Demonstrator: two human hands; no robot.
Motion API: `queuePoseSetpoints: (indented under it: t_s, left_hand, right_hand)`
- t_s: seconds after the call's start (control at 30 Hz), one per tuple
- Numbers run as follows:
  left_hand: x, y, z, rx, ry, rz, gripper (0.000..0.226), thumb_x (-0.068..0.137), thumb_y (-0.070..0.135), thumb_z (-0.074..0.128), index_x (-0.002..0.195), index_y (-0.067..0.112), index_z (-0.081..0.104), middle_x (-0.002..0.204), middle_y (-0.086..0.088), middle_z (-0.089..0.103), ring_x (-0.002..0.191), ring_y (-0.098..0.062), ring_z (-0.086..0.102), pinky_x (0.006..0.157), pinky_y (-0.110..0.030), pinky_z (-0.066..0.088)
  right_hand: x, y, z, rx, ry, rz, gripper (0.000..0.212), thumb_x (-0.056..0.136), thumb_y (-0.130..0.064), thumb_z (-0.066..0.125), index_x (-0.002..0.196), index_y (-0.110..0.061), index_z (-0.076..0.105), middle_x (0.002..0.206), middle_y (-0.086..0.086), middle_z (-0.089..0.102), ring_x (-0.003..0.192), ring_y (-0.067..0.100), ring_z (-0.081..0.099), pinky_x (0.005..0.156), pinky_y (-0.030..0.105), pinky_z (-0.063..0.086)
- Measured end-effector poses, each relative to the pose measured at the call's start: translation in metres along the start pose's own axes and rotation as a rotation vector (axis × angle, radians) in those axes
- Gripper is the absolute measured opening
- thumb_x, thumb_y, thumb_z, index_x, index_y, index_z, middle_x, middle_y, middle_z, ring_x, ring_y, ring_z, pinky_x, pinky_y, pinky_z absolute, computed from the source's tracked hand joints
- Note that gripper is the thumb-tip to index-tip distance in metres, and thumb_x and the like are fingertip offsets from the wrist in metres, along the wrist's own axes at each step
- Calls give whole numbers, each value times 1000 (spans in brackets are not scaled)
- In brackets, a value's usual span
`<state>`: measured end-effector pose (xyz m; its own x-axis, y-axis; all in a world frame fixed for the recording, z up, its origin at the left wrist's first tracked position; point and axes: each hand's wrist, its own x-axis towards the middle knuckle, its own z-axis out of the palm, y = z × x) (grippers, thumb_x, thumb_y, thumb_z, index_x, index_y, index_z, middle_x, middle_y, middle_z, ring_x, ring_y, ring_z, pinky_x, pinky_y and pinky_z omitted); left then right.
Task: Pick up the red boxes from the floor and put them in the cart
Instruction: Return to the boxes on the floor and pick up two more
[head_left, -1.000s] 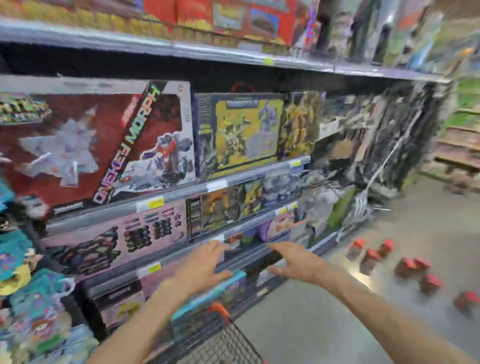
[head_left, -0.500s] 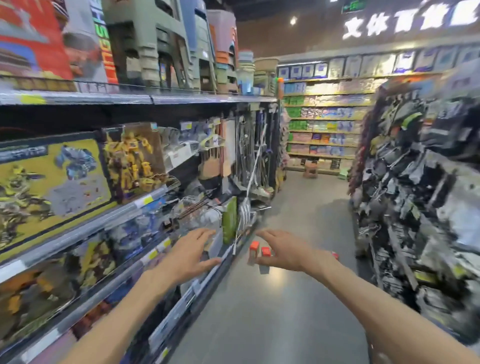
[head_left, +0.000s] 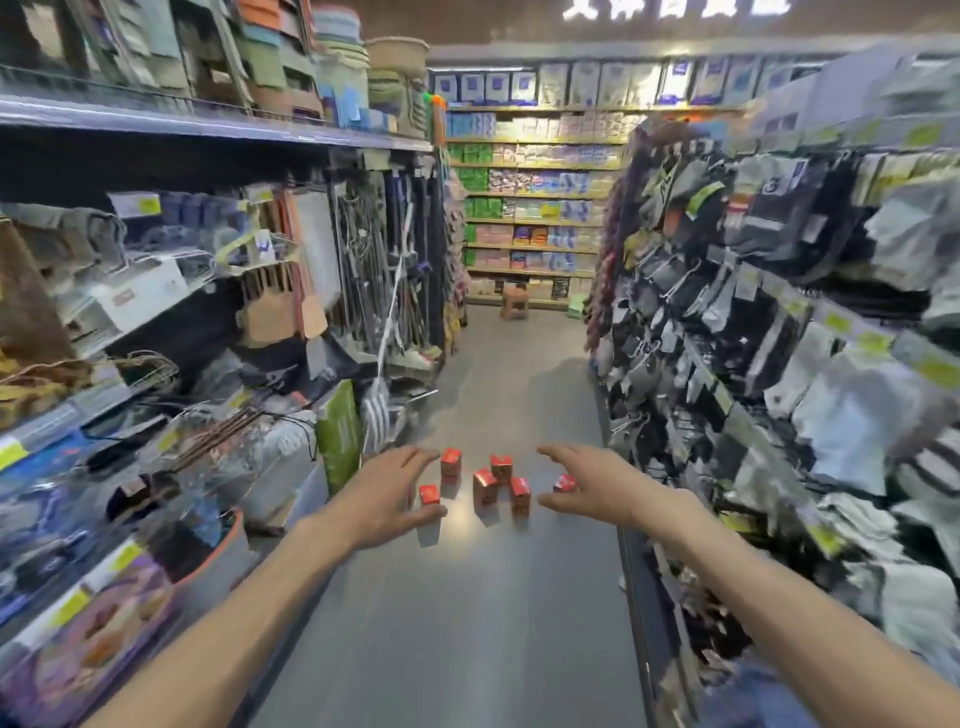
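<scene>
Several small red boxes (head_left: 485, 486) stand in a loose cluster on the grey aisle floor ahead of me. My left hand (head_left: 387, 501) is stretched forward, empty, fingers spread, in front of the left side of the cluster. My right hand (head_left: 592, 486) reaches out likewise, empty and spread, partly covering one red box (head_left: 565, 483) on the right. Both hands hang in the air well short of the boxes. The cart is out of view.
Shelves (head_left: 171, 291) of household goods and hanging tools line the left side. Racks of hanging socks (head_left: 769, 322) crowd the right. The grey floor (head_left: 467, 623) runs ahead to far shelving, where a small stool (head_left: 514, 301) stands.
My view has swung from the toy shelves on the left to straight down the aisle. The cart corner has dropped out of sight. The red boxes now sit centred between my hands.
</scene>
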<state>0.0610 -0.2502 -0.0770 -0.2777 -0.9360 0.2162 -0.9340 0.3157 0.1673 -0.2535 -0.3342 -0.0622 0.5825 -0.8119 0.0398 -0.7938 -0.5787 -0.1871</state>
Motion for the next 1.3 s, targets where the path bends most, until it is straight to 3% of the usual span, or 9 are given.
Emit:
queuePoseSetpoints:
  t_s: [0.13,0.3,0.47,0.6,0.9,1.1,1.3]
  left_hand:
    - [100,-44,21,11,-12,56,80,88,66,58,149,19,39,144,-3,48,131,-23,48,107,-33,36]
    - [220,-78,49,4,-12,110,88,80,72,40,150,19,40,148,-4,48,134,-24,46,109,-33,34]
    - [323,-114,93,-18,-83,156,79,87,57,64,152,23,34,154,-1,40,139,-22,39,112,-37,35]
    - [403,-145,128,1,-112,179,80,87,58,65,152,24,33,152,-2,41,137,-24,42,111,-40,38]
    - [593,-230,201,78,-172,195,75,85,45,73,147,15,43,143,-10,50,128,-31,50,101,-39,42]
    - [683,-282,262,22,-279,170,74,83,42,69,147,18,40,145,-11,48,128,-33,51,102,-44,46]
    - [771,-326,345,-37,-352,172,81,80,37,77,149,17,40,146,-10,48,128,-32,50,104,-39,44]
  right_hand:
    - [65,55,-9,-39,9,82,79,90,-63,61,155,-25,35,147,3,54,132,24,52,109,40,43]
    - [136,121,-23,-41,46,171,80,90,-60,63,155,-22,35,149,4,53,133,23,52,109,40,44]
    - [209,188,-15,7,27,238,80,87,-63,62,152,-25,37,142,-1,57,129,20,55,107,43,46]
    - [275,247,-1,28,3,257,81,87,-62,65,153,-23,37,144,-1,56,133,19,51,110,37,43]
    - [455,399,38,94,-61,275,79,89,-55,67,153,-19,39,147,6,54,135,23,52,111,39,42]
    - [552,463,64,117,-155,291,78,90,-55,66,154,-22,35,144,7,57,131,25,54,106,47,46]
    - [640,525,108,144,-190,355,75,92,-50,67,154,-21,36,147,6,53,134,25,51,108,42,43]
